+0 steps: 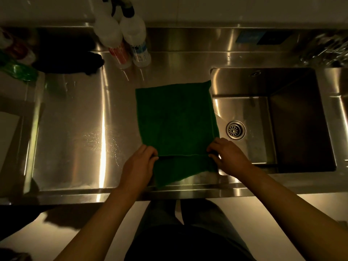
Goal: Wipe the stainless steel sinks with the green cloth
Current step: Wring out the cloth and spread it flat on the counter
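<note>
Green cloth [175, 117] is laid flat on the table [75, 119] at the edge of the sink [244, 81], its near edge pinched by left hand [139, 162] and right hand [227, 157], apparently for folding.

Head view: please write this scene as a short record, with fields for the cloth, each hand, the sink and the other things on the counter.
cloth: green cloth lies spread on the steel counter, its right edge at the rim of the sink
left: left hand pinches the left end of the cloth's near fold
right: right hand pinches the right end of the same fold
basin: drain strainer in its floor
behind: two spray bottles and a dark cloth
wiping: not yet begun
</note>
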A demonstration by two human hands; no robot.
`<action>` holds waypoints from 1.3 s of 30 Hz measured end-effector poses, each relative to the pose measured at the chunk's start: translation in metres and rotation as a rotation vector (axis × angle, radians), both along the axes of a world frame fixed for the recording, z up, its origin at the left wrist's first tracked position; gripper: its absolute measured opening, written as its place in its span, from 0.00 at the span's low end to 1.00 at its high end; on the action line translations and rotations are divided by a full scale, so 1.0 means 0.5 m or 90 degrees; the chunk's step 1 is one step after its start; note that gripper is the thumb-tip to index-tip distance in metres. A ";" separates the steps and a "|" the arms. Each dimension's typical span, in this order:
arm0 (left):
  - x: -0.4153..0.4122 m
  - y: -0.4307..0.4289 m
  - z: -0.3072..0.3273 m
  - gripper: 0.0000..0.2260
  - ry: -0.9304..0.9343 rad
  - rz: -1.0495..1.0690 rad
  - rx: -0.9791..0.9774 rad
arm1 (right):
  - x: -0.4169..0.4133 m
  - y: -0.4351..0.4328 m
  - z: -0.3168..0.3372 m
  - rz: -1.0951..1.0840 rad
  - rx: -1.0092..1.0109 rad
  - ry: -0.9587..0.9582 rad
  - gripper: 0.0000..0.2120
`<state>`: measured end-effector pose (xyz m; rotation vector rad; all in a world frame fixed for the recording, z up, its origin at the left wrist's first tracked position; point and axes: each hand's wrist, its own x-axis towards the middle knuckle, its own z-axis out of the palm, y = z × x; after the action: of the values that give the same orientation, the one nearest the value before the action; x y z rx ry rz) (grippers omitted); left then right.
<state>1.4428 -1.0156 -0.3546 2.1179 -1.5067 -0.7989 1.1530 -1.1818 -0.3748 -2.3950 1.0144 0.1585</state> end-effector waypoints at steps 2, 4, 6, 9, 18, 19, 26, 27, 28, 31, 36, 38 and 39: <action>-0.014 0.011 0.004 0.01 -0.009 0.002 0.003 | -0.002 0.003 0.005 0.040 -0.013 0.025 0.13; -0.021 0.018 0.001 0.01 -0.033 -0.004 0.015 | 0.002 0.005 0.007 0.065 -0.037 0.032 0.12; -0.021 0.023 -0.005 0.02 -0.067 -0.013 0.022 | 0.006 0.005 0.006 0.067 -0.073 0.026 0.09; -0.018 0.026 -0.009 0.04 -0.120 -0.024 0.013 | 0.007 0.006 0.010 0.066 -0.101 0.024 0.07; -0.067 0.065 0.009 0.06 -0.126 -0.089 -0.026 | -0.065 -0.031 0.056 -0.047 -0.058 -0.074 0.03; -0.081 0.077 0.004 0.07 -0.123 -0.113 -0.019 | -0.072 -0.032 0.058 -0.009 -0.037 -0.048 0.03; -0.080 0.115 -0.044 0.02 -0.108 -0.015 0.123 | -0.090 0.001 -0.018 -0.386 0.222 -0.049 0.11; -0.074 0.112 -0.045 0.03 -0.094 0.018 0.119 | -0.086 -0.001 -0.026 -0.490 0.281 -0.081 0.12; -0.069 0.107 -0.046 0.05 -0.090 0.047 0.116 | -0.080 -0.001 -0.031 -0.564 0.366 -0.110 0.15; -0.054 0.084 -0.046 0.14 -0.105 0.128 0.147 | -0.061 -0.002 -0.037 -0.574 0.458 -0.121 0.25; -0.062 0.053 -0.044 0.23 -0.180 0.143 0.219 | -0.031 -0.006 -0.033 -0.532 0.333 -0.134 0.18; -0.073 0.053 -0.046 0.24 -0.192 0.130 0.230 | -0.024 -0.004 -0.038 -0.522 0.312 -0.114 0.14; -0.077 0.055 -0.048 0.24 -0.196 0.125 0.233 | -0.023 -0.002 -0.040 -0.519 0.301 -0.106 0.13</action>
<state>1.4043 -0.9882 -0.3785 2.7171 -1.3410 -0.7481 1.1418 -1.1828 -0.3946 -1.4186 1.5698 -0.0914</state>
